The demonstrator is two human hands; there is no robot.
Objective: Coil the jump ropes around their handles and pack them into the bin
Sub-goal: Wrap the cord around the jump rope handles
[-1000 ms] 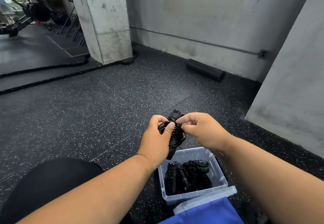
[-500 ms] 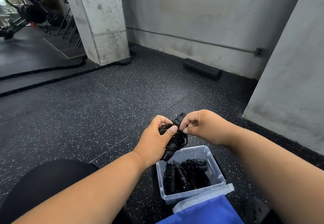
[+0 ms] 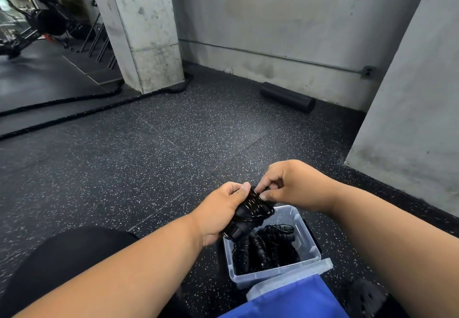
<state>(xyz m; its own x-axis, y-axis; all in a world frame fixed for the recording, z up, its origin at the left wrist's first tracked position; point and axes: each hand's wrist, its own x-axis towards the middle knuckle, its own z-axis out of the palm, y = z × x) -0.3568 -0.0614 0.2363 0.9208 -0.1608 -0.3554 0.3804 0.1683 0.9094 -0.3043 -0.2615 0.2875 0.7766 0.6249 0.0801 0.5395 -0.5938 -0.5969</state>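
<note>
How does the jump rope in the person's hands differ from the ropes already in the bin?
The held jump rope is up in the air above the bin, gripped by the left hand and pinched by the right hand; the packed ropes lie loose inside, untouched. The held one is a single bundle; the packed ones form a pile of several. All are black, with cord wound around the handles.

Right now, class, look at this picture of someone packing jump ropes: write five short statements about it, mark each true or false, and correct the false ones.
1. The left hand grips the coiled jump rope. True.
2. The right hand rests flat on the floor. False: it pinches the coil's top.
3. The clear bin is empty. False: coiled ropes lie inside.
4. A black foam roller lies by the far wall. True.
5. The held rope is already in the bin. False: it is above the bin's rim.
</note>
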